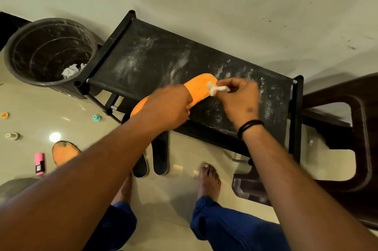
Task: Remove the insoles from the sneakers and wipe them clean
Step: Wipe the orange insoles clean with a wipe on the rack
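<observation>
An orange insole [199, 87] lies across the front of a dusty black rack top [155, 60]. My left hand [169, 105] grips the insole around its middle and holds it down. My right hand [238, 95] pinches a small white wad of tissue [216, 88] and presses it on the insole's toe end. A second orange insole [64, 153] lies on the floor at the left, partly hidden by my left forearm. Two dark sole-shaped pieces [160, 156] lie on the floor under the rack's front edge; whether they are shoes or insoles I cannot tell.
A dark bin [22, 66] with crumpled white paper inside stands left of the rack. A brown plastic chair [347, 142] is at the right. A pink marker [39, 163] and small caps lie on the tiled floor. My bare feet [208, 181] stand below.
</observation>
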A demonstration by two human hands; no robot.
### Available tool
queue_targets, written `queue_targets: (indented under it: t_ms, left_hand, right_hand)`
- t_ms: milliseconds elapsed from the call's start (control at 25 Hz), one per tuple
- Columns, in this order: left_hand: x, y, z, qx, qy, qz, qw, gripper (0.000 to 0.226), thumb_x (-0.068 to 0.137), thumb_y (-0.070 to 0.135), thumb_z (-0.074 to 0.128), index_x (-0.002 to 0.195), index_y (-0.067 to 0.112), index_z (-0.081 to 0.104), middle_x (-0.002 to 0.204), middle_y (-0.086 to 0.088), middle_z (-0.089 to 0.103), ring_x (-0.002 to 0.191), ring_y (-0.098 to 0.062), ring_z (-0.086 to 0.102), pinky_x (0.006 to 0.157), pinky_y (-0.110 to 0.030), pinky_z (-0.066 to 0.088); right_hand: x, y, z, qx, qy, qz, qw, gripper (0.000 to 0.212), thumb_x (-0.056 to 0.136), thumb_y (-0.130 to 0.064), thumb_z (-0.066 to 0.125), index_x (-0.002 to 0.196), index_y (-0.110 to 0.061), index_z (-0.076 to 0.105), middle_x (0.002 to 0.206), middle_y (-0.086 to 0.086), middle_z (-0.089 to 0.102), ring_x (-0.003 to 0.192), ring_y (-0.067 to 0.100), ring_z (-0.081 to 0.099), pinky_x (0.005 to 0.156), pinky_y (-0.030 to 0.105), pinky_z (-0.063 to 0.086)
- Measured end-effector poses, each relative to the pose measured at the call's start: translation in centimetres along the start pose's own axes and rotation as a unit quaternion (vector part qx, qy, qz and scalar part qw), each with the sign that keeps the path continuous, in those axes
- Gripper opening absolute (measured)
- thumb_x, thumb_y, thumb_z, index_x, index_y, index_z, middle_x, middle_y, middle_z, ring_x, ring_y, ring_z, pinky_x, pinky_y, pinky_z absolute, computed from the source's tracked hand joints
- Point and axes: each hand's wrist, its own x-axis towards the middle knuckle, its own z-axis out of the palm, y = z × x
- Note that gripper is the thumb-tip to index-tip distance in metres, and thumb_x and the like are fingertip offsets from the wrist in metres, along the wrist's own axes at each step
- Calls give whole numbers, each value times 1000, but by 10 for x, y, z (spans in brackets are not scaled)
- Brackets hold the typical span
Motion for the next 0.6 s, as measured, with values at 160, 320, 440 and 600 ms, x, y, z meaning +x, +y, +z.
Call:
queue_targets:
  t_ms: [160, 320, 440, 600]
  left_hand:
    - [-4, -4, 7, 24, -66, 50, 996, 22, 96, 32, 53, 113, 21, 63, 112, -3, 62, 94, -22, 60, 83, -44, 54]
    - [-4, -10, 10, 33, -117, 56, 991, 49, 100, 37, 48, 146, 21, 44, 147, -7, 48, 133, -28, 47, 104, -46, 45]
    - [-3, -13, 11, 39, -135, 66, 988, 64, 102, 40, 47, 157, 17, 24, 165, -7, 19, 151, -27, 22, 118, -45, 31]
    - [-5, -13, 9, 27, -134, 81, 987, 56, 103, 40, 44, 154, 20, 33, 166, -3, 16, 153, -24, 13, 120, -44, 25]
  right_hand:
    - [-17, 5, 35, -125, -89, -182, 971, 11, 79, -5, 72, 83, -13, 79, 86, 3, 74, 80, 17, 66, 76, 30, 53]
    - [8, 17, 44, -279, -103, -254, 920, 16, 80, -1, 63, 84, -10, 76, 90, 8, 72, 87, 31, 62, 79, 37, 51]
    - [33, 19, 33, -333, -27, -175, 926, 23, 86, -1, 57, 97, -9, 75, 100, 14, 69, 91, 32, 64, 81, 34, 51]
    - [14, -6, 46, -311, -115, -183, 925, 24, 82, -4, 60, 94, -14, 78, 101, 8, 71, 90, 25, 66, 83, 33, 54]
